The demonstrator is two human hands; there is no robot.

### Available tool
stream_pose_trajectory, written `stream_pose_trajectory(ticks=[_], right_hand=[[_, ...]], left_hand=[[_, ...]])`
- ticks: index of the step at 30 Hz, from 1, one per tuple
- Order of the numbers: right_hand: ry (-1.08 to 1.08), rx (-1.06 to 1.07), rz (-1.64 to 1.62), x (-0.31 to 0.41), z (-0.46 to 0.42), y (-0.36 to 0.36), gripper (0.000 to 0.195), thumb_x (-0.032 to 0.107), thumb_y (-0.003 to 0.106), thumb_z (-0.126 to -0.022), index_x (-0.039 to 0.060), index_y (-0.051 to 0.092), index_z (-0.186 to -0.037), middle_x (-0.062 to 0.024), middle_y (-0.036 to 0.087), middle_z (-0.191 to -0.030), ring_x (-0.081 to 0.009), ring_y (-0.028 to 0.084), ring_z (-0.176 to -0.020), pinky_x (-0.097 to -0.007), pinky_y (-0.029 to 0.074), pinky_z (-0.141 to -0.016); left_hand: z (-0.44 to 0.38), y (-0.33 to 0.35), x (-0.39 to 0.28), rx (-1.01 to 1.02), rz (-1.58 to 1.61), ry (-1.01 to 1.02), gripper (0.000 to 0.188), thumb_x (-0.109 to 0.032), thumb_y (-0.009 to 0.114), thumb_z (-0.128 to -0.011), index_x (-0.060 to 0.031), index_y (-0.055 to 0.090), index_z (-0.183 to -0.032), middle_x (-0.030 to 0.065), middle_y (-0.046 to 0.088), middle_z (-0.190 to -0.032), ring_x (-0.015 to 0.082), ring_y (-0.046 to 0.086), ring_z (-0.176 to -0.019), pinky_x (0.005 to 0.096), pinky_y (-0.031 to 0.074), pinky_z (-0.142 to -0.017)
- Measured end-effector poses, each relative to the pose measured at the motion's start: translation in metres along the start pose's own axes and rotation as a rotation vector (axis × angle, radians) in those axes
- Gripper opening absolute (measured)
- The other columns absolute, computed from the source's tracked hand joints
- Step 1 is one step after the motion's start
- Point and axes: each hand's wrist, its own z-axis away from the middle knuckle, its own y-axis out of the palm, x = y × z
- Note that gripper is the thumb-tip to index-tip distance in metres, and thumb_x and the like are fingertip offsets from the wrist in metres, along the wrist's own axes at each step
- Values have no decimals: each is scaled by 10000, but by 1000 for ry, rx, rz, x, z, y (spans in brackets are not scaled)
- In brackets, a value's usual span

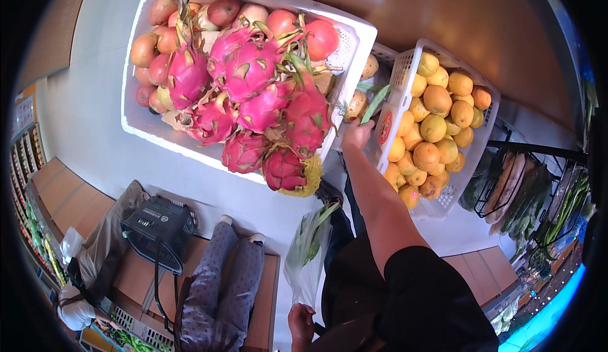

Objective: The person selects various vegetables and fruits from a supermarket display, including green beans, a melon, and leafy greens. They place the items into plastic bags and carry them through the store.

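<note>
My right hand (357,134) reaches between two fruit containers, its fingers closed around the lower end of a bent green leaf strip (377,102). Pale fruits with printed red marks (357,105) lie just beyond it. At the bottom, my left hand (301,321) grips the gathered top of a clear plastic bag (304,281). Long green leaves (316,238) hang inside, their tips poking out. Left of my right hand is a white foam box (175,149) holding dragon fruits (251,69) and apples or similar red fruit (166,69).
A white plastic crate (446,205) of orange-yellow citrus (434,129) borders my right arm. Bagged vegetables (527,195) sit in a black wire rack at right. Another person's patterned trousers (213,276) and a dark shopping basket (159,231) are at lower left; someone else bends (78,304) over shelving.
</note>
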Motion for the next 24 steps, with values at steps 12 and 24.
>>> stream_pose_trajectory(ticks=[12,24], right_hand=[[161,490,-266,-26,-237,112,431,204,444,-809,91,448,-1225,-202,549,-1134,-330,520,-1074,-396,392,-920],[258,-57,-506,74,-59,17,437,205,477,-862,-36,381,-1213,-282,522,-1115,-419,483,-1061,-431,373,-902]], left_hand=[[-47,9,-20,124,-666,351,125,91,391,-785,1,423,-705,93,443,-660,192,452,-620,287,396,-590],[-4,31,-30,59,2,-38,274,-235,454,-897,-71,479,-678,7,430,-577,121,432,-557,255,374,-540]])
